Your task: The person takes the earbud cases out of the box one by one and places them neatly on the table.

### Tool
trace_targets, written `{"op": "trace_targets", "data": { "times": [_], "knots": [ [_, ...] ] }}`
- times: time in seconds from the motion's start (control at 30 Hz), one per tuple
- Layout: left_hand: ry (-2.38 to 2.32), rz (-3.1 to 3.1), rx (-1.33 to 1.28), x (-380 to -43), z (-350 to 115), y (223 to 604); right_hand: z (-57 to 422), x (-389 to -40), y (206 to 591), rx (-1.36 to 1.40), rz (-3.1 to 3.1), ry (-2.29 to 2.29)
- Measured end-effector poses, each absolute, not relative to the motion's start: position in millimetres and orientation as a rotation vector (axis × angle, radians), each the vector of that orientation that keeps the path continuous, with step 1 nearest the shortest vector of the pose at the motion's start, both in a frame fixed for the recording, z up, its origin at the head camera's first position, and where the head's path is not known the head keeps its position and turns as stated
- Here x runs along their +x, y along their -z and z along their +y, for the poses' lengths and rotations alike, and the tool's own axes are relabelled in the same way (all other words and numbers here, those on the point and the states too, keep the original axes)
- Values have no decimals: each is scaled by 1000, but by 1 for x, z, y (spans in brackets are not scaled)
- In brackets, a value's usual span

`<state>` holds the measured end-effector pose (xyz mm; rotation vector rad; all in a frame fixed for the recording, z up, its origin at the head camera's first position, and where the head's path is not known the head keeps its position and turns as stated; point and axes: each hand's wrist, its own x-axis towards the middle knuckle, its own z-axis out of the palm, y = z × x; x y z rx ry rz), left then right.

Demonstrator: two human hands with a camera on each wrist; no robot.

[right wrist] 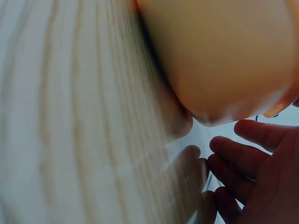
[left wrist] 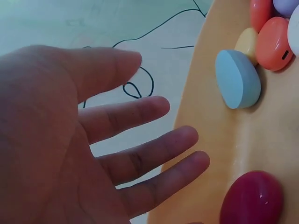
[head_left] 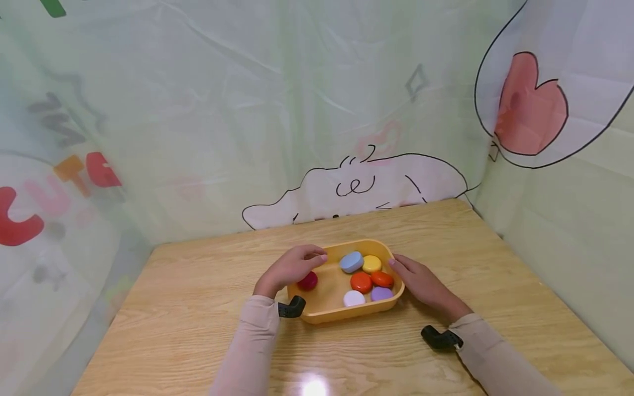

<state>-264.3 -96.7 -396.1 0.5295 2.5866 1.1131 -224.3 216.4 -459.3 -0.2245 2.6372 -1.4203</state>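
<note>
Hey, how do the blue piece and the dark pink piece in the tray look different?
The blue piece is pale, while the dark pink piece is deep-toned. The blue piece shows a flat face; the dark pink piece looks rounded. The blue piece sits beside the yellow one, while the dark pink piece lies apart from the others. Both are inside the orange tray.

Tray (head_left: pixel 346 314), yellow-orange; light-blue piece (head_left: pixel 351 262); yellow piece (head_left: pixel 372 264); two red pieces (head_left: pixel 361 282); white piece (head_left: pixel 354 298); purple piece (head_left: pixel 382 294); crimson piece (head_left: pixel 308 281); tabletop (head_left: pixel 188 308), light brown, wood-grained; backdrop (head_left: pixel 223 110), pale green with black-outlined drawings (head_left: pixel 386 179) and a red heart (head_left: pixel 532 113); sleeves (head_left: pixel 252 341), beige; wrist cameras (head_left: pixel 293 307), black.
</note>
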Motion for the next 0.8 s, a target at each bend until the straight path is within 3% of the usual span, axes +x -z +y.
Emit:
{"op": "trace_targets", "data": {
  "times": [0.8],
  "knots": [
    [-1018, 2624, 654, -265, -91, 412, 216, -226, 460, -210, 2639, 1409]
  ]
}}
